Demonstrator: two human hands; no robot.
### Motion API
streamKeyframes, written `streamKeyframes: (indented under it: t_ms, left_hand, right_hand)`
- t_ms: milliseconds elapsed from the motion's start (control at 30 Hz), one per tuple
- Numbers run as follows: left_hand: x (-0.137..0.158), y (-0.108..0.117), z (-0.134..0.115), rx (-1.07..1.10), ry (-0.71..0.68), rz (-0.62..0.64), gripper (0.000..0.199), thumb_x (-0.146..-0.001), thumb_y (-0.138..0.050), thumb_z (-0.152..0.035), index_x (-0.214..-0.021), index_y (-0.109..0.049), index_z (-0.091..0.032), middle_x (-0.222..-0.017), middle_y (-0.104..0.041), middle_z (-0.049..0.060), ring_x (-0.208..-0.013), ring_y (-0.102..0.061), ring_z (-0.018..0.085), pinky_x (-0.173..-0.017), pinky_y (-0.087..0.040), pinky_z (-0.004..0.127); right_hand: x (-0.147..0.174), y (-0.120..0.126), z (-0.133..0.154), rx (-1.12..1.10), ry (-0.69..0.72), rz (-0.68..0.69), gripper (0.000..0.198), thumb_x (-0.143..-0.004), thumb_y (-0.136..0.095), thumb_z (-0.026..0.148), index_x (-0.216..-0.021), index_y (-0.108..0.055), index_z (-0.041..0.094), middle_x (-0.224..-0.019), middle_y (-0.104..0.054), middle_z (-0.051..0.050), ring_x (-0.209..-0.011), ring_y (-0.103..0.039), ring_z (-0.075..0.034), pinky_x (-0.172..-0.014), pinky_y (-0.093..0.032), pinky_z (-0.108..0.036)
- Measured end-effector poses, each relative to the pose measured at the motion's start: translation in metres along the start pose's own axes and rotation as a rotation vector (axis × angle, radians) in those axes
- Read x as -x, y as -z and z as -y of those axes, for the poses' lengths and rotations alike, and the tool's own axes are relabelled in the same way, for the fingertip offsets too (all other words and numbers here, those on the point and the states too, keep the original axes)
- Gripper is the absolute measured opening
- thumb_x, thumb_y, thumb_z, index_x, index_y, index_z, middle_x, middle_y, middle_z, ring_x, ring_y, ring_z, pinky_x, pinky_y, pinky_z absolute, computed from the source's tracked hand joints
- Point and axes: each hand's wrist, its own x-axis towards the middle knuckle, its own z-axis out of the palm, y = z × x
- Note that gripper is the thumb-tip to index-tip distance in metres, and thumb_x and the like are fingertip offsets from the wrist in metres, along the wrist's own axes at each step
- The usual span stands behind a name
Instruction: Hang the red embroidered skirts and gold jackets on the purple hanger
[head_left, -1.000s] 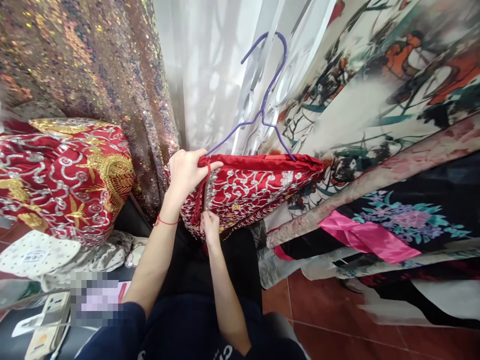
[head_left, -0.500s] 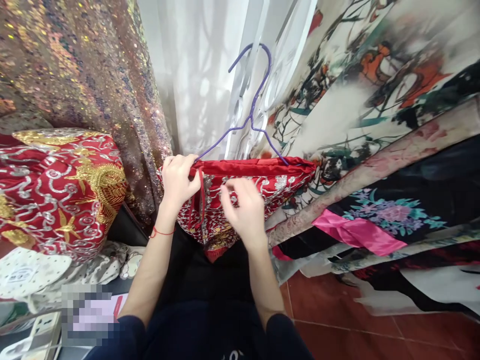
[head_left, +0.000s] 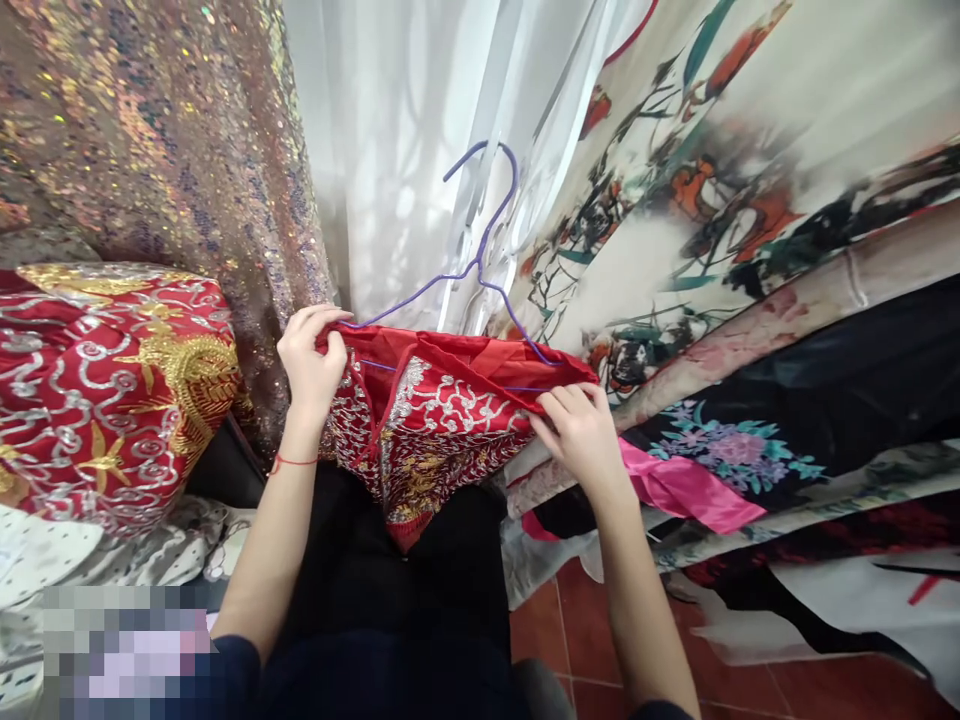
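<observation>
A red embroidered skirt (head_left: 450,420) with silver and gold patterns hangs in front of me, narrowing to a fringed point at the bottom. Its red waistband lies around a purple wire hanger (head_left: 480,262), whose hook points up and to the left. My left hand (head_left: 309,362) is closed on the waistband's left corner, close to the hanger's end. At the right corner, my right hand (head_left: 581,428) pinches the waistband edge. The front of the waistband sags open, so the red lining and part of the hanger's lower bar show.
On the left lies a bundle of red and gold embroidered cloth (head_left: 150,400) over polka-dot fabric (head_left: 45,545). Sequined fabric (head_left: 172,150) hangs behind it. Printed garments (head_left: 720,240) and a black one with a pink sash (head_left: 686,480) hang at right above red floor tiles (head_left: 600,630).
My right hand has moved right from the skirt's middle and now grips the waistband's right corner. The waistband has opened at the front. Hanger and skirt have shifted left and lower in view.
</observation>
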Motion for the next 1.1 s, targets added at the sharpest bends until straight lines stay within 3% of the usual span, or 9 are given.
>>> streamKeyframes:
  t_ms: [100,200,333,533,700,833,967,1100]
  left_hand:
    - [0.001,0.003,0.006,0.07,0.101,-0.097,0.038,-0.081,-0.046,-0.007,-0.099,-0.078,-0.018,-0.103,-0.077,0.005,-0.094,-0.072,0.017,-0.089,-0.055,0.027]
    - [-0.001,0.012,0.014,0.142,0.23,-0.202,0.035,-0.08,-0.045,-0.007,-0.089,-0.077,-0.017,-0.088,-0.077,0.003,-0.082,-0.072,0.014,-0.079,-0.056,0.024]
    - [-0.01,0.025,0.027,0.294,0.363,-0.181,0.026,-0.075,-0.047,-0.005,-0.078,-0.07,-0.016,-0.072,-0.07,0.0,-0.066,-0.068,0.012,-0.069,-0.056,0.021]
    - [-0.009,0.018,0.037,0.308,0.38,-0.321,0.029,-0.076,-0.042,0.001,-0.089,-0.06,-0.017,-0.083,-0.068,0.002,-0.076,-0.069,0.011,-0.08,-0.055,0.022]
    - [0.024,0.004,0.045,0.345,0.462,-0.216,0.029,-0.077,-0.041,0.0,-0.091,-0.06,-0.017,-0.083,-0.068,0.002,-0.081,-0.07,0.012,-0.085,-0.055,0.024]
    - [0.043,0.005,0.037,0.369,0.367,-0.135,0.028,-0.075,-0.043,-0.004,-0.091,-0.061,-0.018,-0.085,-0.07,0.002,-0.085,-0.072,0.014,-0.087,-0.056,0.026]
    - [0.042,0.013,0.02,0.431,0.283,-0.056,0.026,-0.076,-0.047,-0.007,-0.094,-0.061,-0.019,-0.082,-0.069,0.001,-0.082,-0.072,0.014,-0.088,-0.058,0.028]
    - [0.037,0.025,0.012,0.456,0.25,-0.05,0.023,-0.074,-0.05,-0.007,-0.09,-0.063,-0.019,-0.076,-0.066,0.0,-0.072,-0.068,0.013,-0.081,-0.058,0.027]
  right_hand:
    - [0.013,0.003,0.002,-0.015,0.043,-0.055,0.009,-0.094,-0.057,0.017,-0.088,-0.063,0.018,-0.081,-0.067,-0.005,-0.083,-0.054,-0.022,-0.094,-0.037,-0.037]
    - [0.013,0.004,0.007,-0.03,0.049,-0.108,0.006,-0.092,-0.059,0.014,-0.09,-0.064,0.017,-0.083,-0.068,-0.006,-0.084,-0.055,-0.022,-0.093,-0.038,-0.039]
    - [0.004,0.003,0.008,-0.087,0.055,-0.142,0.009,-0.092,-0.058,0.01,-0.091,-0.064,0.017,-0.081,-0.068,-0.005,-0.079,-0.055,-0.021,-0.089,-0.04,-0.038]
    - [0.005,0.0,0.006,-0.241,0.081,-0.233,0.014,-0.094,-0.056,0.009,-0.098,-0.065,0.018,-0.088,-0.071,-0.005,-0.081,-0.06,-0.019,-0.087,-0.043,-0.036]
    - [0.02,-0.005,0.015,-0.236,0.154,-0.171,0.02,-0.093,-0.051,0.006,-0.097,-0.068,0.016,-0.08,-0.068,-0.004,-0.075,-0.056,-0.018,-0.081,-0.043,-0.033]
    - [0.03,-0.007,0.021,-0.233,0.178,-0.104,0.021,-0.094,-0.051,0.007,-0.094,-0.07,0.015,-0.071,-0.064,-0.001,-0.066,-0.053,-0.017,-0.075,-0.043,-0.031]
    - [0.031,-0.002,0.031,-0.262,0.172,-0.071,0.019,-0.095,-0.054,0.01,-0.092,-0.072,0.015,-0.063,-0.061,0.001,-0.056,-0.048,-0.015,-0.065,-0.041,-0.029]
    - [0.032,0.002,0.048,-0.282,0.182,-0.087,0.017,-0.096,-0.057,0.015,-0.1,-0.073,0.015,-0.072,-0.068,-0.001,-0.056,-0.05,-0.014,-0.061,-0.041,-0.028]
